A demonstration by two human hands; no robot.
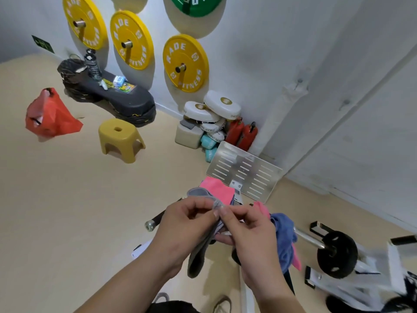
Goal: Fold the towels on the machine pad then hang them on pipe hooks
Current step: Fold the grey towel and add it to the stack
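Observation:
Both hands hold a grey towel [199, 249] up in front of me. My left hand [185, 224] and my right hand [243, 227] pinch its top corner together, and the rest hangs down between my wrists. Behind the hands lies a pink towel [220, 188], spread flat, with another grey towel [198, 192] beside it. To the right, a blue towel [284, 240] and a second pink towel [262, 208] hang bunched by my right hand. The machine pad is hidden behind hands and towels. A bare metal bar end [150, 224] sticks out at the left.
A perforated metal footplate [246, 170] stands just past the towels. A bar with a black weight plate [336, 254] is at the right. On the beige floor are a yellow stool [120, 138], a red bag [50, 114], a black step platform [112, 98]. Yellow plates [185, 63] hang on the wall.

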